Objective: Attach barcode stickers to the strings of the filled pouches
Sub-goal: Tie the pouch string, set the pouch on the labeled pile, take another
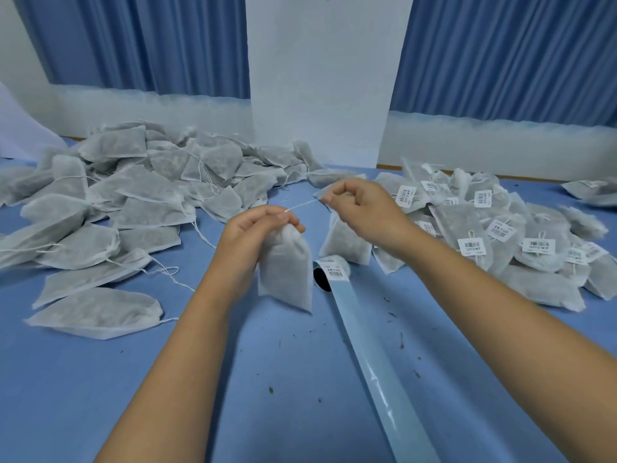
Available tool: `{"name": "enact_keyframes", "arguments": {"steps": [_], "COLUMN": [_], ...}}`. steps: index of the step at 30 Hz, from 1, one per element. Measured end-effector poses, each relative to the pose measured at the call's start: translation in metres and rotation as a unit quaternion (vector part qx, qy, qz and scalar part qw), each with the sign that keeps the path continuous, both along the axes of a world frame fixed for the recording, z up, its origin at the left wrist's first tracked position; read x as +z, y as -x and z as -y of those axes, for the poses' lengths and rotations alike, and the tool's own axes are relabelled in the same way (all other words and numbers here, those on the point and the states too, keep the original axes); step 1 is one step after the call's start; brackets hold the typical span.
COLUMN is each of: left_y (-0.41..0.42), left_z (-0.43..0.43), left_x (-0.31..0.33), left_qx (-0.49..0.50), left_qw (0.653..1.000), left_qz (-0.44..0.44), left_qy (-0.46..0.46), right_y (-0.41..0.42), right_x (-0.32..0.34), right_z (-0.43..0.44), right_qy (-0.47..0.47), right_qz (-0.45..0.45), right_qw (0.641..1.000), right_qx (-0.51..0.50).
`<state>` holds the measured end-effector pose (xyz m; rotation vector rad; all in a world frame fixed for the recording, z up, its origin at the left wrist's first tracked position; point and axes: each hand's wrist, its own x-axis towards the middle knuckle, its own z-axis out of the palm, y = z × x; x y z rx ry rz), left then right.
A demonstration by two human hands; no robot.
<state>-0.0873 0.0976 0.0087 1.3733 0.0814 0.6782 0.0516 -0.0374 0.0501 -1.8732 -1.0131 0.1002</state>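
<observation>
A white filled fabric pouch is being held upright by its gathered neck, its thin white string stretching taut up to the right. A roll of white barcode stickers is lying on the blue surface just beside it.

One wide-angle camera, worn on the person's head, looks forward and down along both bare forearms onto the blue cloth-covered table. It sits close: the left hand and right hand lie mid-frame. It faces the white wall panel between pleated blue curtains (straight lines bow near the edges).
</observation>
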Motion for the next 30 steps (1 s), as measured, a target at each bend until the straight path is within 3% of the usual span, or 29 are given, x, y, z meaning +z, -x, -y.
{"name": "enact_keyframes", "arguments": {"steps": [5, 9, 14, 19, 24, 30], "left_y": [-0.003, -0.004, 0.000, 0.003, -0.001, -0.002], "left_z": [0.003, 0.003, 0.005, 0.009, 0.016, 0.015], "left_x": [-0.001, -0.009, -0.005, 0.000, -0.002, -0.006], "left_qx": [0.011, 0.057, 0.005, -0.079, -0.128, -0.133], "left_qw": [1.000, 0.980, 0.971, 0.962, 0.945, 0.962], "left_qz": [-0.012, -0.089, -0.120, -0.174, -0.240, -0.204], "left_qy": [-0.001, -0.167, -0.208, -0.194, -0.184, -0.124], "right_y": [0.013, 0.030, 0.033, 0.024, 0.025, 0.028], "right_x": [-0.037, -0.044, -0.032, -0.040, -0.060, -0.065], "right_z": [0.013, 0.022, 0.028, 0.030, 0.029, 0.029], "right_qy": [-0.001, 0.051, 0.055, 0.004, -0.066, -0.091], "right_qz": [0.094, 0.182, 0.259, 0.215, 0.053, -0.013], "right_qw": [0.996, 0.981, 0.964, 0.976, 0.995, 0.996], "right_qx": [0.010, 0.040, 0.019, 0.028, 0.044, -0.002]}}
